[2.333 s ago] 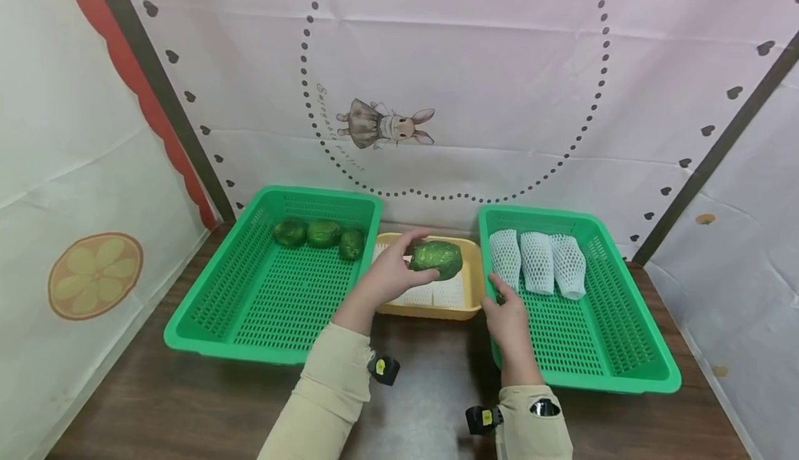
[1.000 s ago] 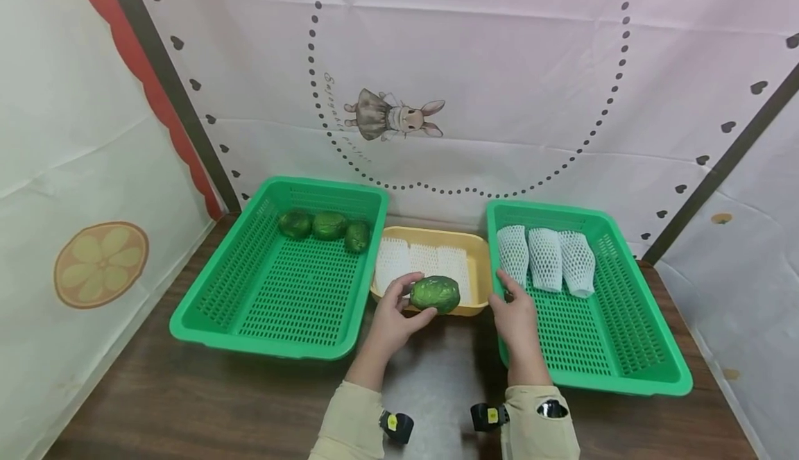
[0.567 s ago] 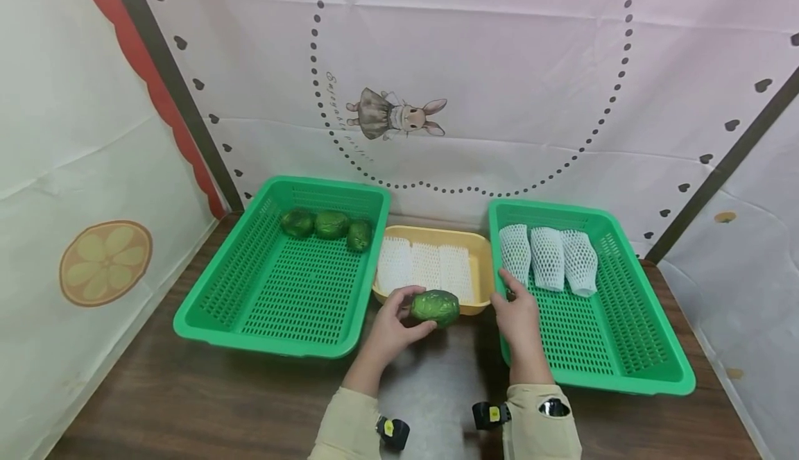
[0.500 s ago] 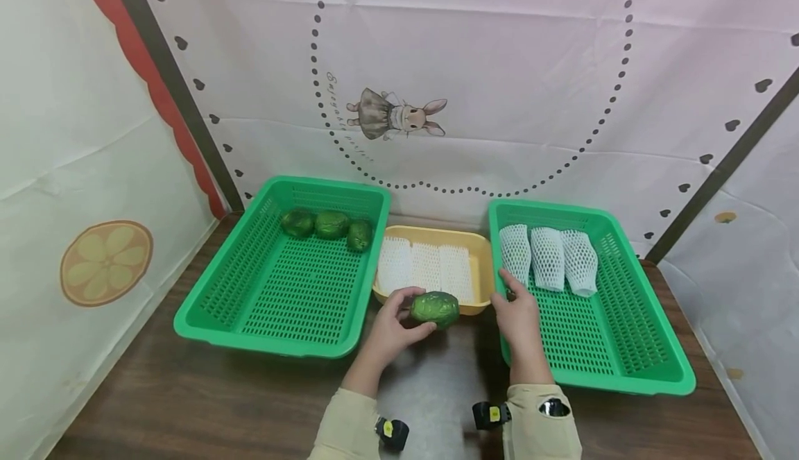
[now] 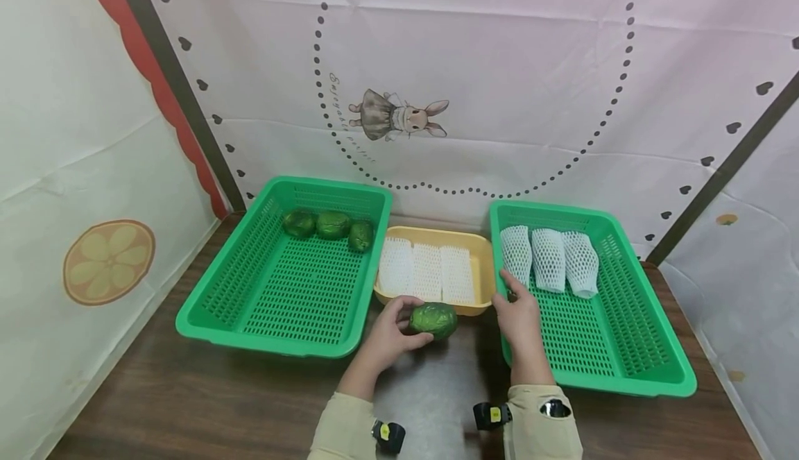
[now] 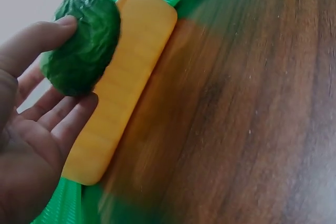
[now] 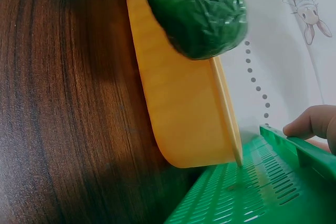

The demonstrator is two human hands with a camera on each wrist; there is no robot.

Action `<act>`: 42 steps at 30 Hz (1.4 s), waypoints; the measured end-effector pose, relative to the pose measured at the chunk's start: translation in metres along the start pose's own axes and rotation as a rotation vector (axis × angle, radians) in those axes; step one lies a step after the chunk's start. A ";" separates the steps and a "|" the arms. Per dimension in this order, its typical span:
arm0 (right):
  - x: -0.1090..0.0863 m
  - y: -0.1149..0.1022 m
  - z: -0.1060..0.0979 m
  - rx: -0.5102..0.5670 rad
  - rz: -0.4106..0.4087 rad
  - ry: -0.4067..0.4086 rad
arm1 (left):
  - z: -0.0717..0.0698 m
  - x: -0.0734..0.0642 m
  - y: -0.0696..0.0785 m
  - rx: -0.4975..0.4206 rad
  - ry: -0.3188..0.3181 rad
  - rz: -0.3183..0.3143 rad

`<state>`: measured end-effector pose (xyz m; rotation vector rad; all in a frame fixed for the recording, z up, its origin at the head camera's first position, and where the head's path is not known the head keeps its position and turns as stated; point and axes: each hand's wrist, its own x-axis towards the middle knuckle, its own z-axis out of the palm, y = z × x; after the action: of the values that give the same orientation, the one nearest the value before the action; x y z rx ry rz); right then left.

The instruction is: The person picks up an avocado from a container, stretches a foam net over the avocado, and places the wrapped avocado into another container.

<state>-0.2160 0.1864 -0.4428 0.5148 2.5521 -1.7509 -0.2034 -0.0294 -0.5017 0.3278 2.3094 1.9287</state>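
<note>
My left hand [image 5: 388, 335] holds a green oval fruit [image 5: 433, 320] between thumb and fingers, just in front of the yellow tray [image 5: 483, 266]. In the left wrist view the fruit [image 6: 86, 40] has a shiny, crinkled surface, like film wrapping; its exact kind is unclear. White foam net sleeves [image 5: 427, 273] lie flat inside the tray. My right hand [image 5: 520, 318] grips the near-left rim of the right green basket [image 5: 677, 370]. The right wrist view shows its thumb [image 7: 304, 124] over that rim; the other fingers are mostly hidden.
Inside the left green basket [image 5: 262, 342] are three similar green fruits [image 5: 333, 225] at the back. Three white net-sleeved items [image 5: 549, 260] lie at the back of the right basket. Both baskets flank the tray on a brown wooden table [image 5: 206, 397], before a patterned cloth [image 5: 487, 85].
My left hand has brought the fruit from over the tray down towards me, to the tray's front edge. The right hand stays on the basket's rim. The head view has shifted slightly.
</note>
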 end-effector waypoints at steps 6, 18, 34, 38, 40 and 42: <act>0.000 0.000 -0.001 -0.006 0.003 0.004 | -0.001 -0.001 -0.004 0.021 -0.041 -0.073; -0.001 0.001 0.000 -0.003 -0.004 0.011 | 0.001 -0.001 -0.014 0.095 -0.075 -0.111; 0.001 0.000 0.000 -0.004 0.015 0.008 | 0.001 -0.005 -0.005 0.223 -0.148 -0.107; 0.000 -0.001 0.000 -0.009 0.013 0.007 | -0.001 -0.011 0.020 0.402 -0.161 -0.119; 0.000 -0.001 -0.001 -0.007 0.015 0.003 | -0.005 -0.015 0.041 0.461 -0.199 -0.104; 0.000 -0.002 -0.001 -0.008 0.014 -0.001 | -0.011 -0.018 0.064 0.497 -0.228 -0.071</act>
<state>-0.2163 0.1870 -0.4409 0.5301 2.5478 -1.7360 -0.1821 -0.0339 -0.4378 0.4722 2.5660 1.1895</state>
